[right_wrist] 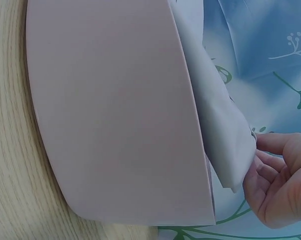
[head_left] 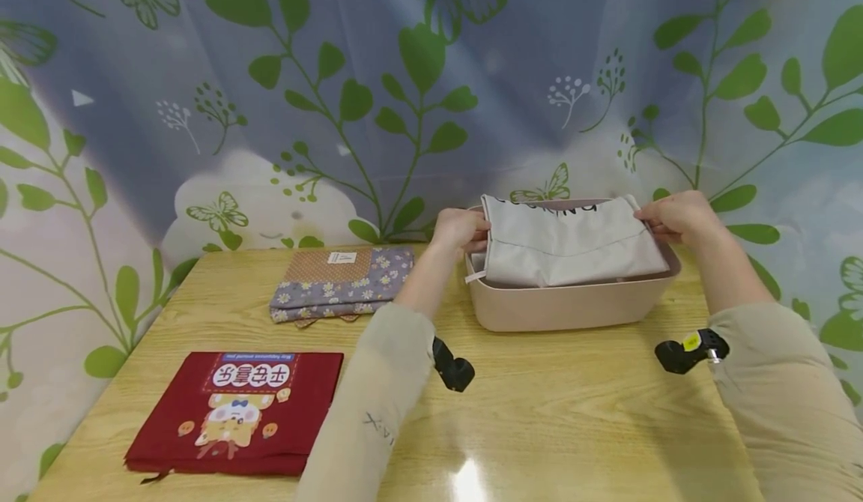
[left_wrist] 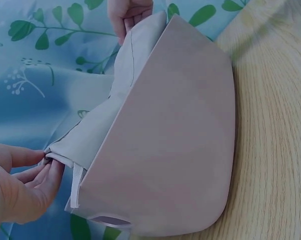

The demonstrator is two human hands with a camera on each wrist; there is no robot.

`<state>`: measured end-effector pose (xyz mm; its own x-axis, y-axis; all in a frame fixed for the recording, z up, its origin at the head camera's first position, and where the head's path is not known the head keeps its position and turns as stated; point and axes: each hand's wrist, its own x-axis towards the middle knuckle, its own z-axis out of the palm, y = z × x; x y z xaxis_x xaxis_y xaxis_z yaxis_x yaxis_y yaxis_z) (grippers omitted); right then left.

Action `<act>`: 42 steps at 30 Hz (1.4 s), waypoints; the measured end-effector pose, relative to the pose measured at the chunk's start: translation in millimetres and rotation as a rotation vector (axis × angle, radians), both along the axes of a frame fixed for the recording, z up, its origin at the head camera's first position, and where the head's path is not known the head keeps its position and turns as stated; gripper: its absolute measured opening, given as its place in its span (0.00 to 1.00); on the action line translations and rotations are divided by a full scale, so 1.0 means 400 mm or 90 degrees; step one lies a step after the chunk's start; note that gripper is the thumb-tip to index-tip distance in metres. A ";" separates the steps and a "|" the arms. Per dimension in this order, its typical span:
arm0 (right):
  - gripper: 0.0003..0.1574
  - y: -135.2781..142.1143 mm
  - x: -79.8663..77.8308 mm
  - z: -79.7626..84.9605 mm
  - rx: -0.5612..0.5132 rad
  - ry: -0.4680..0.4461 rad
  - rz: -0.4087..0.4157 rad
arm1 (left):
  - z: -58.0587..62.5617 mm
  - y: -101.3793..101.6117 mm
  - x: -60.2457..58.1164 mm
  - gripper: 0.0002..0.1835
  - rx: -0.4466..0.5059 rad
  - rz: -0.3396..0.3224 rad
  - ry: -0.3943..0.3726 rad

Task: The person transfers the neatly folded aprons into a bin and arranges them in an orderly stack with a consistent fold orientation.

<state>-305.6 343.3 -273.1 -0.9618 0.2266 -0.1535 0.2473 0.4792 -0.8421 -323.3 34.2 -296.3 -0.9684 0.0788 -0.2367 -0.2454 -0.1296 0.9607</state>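
A folded off-white cloth (head_left: 573, 243) with black lettering near its far edge lies at the top of a pinkish-beige plastic bin (head_left: 566, 311). My left hand (head_left: 461, 229) pinches its left edge between thumb and fingers, above the bin's rim. At the opposite edge, my right hand (head_left: 679, 214) holds the cloth the same way. In the left wrist view a narrow strap (left_wrist: 76, 186) hangs from the cloth over the rim. The right wrist view shows the cloth's corner (right_wrist: 235, 170) between my thumb and fingers. Most of the bin's inside is hidden.
A folded purple floral cloth (head_left: 344, 292) with a brown dotted panel lies left of the bin. Nearer on the wooden table (head_left: 539, 404) is a folded dark red cloth (head_left: 168, 419) with a cartoon print. A leaf-patterned curtain (head_left: 512, 112) hangs right behind the table.
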 end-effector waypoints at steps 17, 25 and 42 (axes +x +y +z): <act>0.35 0.001 0.011 -0.005 -0.099 -0.029 0.097 | 0.018 -0.010 0.029 0.17 -0.272 -0.035 0.119; 0.31 -0.038 0.021 -0.013 0.033 0.019 0.137 | 0.023 -0.021 0.043 0.15 -0.360 -0.098 0.183; 0.18 -0.137 0.088 -0.044 0.544 0.223 0.143 | 0.013 -0.056 0.068 0.29 -0.803 -0.160 0.346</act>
